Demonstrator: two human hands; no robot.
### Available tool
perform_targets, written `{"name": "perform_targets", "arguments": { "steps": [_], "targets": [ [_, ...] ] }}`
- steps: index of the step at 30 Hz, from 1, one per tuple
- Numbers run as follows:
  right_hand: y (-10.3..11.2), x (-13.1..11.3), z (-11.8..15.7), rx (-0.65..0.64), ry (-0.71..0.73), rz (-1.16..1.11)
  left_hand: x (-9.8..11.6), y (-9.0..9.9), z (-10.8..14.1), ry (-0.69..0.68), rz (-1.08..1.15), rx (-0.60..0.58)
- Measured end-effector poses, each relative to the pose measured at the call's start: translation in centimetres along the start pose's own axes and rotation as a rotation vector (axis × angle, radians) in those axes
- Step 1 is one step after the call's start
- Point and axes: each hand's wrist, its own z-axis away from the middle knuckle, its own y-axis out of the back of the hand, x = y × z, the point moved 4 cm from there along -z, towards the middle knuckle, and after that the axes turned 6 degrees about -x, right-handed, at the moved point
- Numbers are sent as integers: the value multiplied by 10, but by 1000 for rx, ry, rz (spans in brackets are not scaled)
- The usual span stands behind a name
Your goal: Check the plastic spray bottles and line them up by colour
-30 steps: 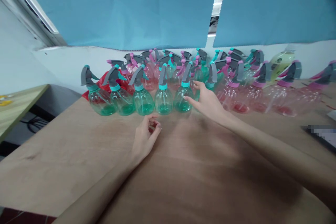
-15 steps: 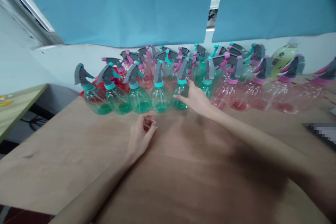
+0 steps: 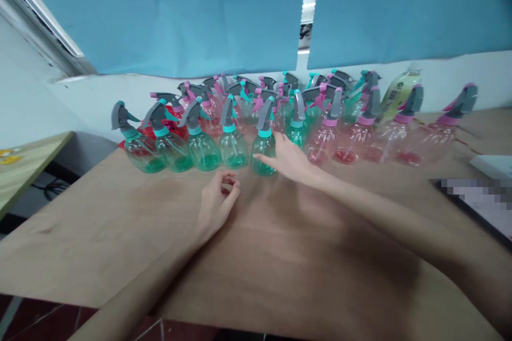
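Note:
My right hand point(image 3: 288, 161) is wrapped round the body of a clear green spray bottle point(image 3: 262, 146) with a turquoise collar and a grey trigger head. Its thumb lies across the near side, and the other fingers are partly hidden behind. The bottle is upright, a little in front of its row. To its left stand several similar green spray bottles point(image 3: 234, 150). My left hand point(image 3: 218, 200) rests on the wooden table point(image 3: 256, 245) just in front of them, fingers loosely curled towards the thumb, with nothing visible in them.
Pink spray bottles point(image 3: 348, 146) continue the front row to the right, with more bottles packed behind. A yellow-green bag point(image 3: 400, 93) leans at the back right. A dark-edged flat object point(image 3: 476, 208), partly blurred out, lies at right. Blue covering point(image 3: 200, 16) hangs behind.
My right hand has drawn the green spray bottle slightly towards me, out of line with its neighbours. My left hand has barely moved. The camera view has shifted a little to the right.

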Motion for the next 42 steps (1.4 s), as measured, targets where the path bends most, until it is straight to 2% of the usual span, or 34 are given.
{"name": "perform_targets", "arguments": {
  "steps": [6, 11, 15, 18, 24, 31, 36, 42],
  "targets": [
    [16, 6, 38, -38, 37, 40, 38, -15, -10, -74, 95, 92],
    [32, 13, 75, -90, 29, 68, 84, -34, -20, -164, 121, -19],
    [40, 16, 103, -72, 85, 78, 121, -52, -22, -199, 255, -118],
    [44, 15, 119, -63, 126, 68, 136, -65, -21, -194, 274, -117],
    [49, 23, 136, -114, 204, 24, 141, -75, -20, -187, 341, -112],
    [39, 66, 141, -191, 329, -60, 148, -73, -23, -234, 418, -201],
    [25, 97, 134, -228, 319, 39, 148, -73, -26, -239, 403, -212],
    [19, 106, 116, -238, 345, 46, 146, -72, -30, -227, 362, -221]
  ]
}}
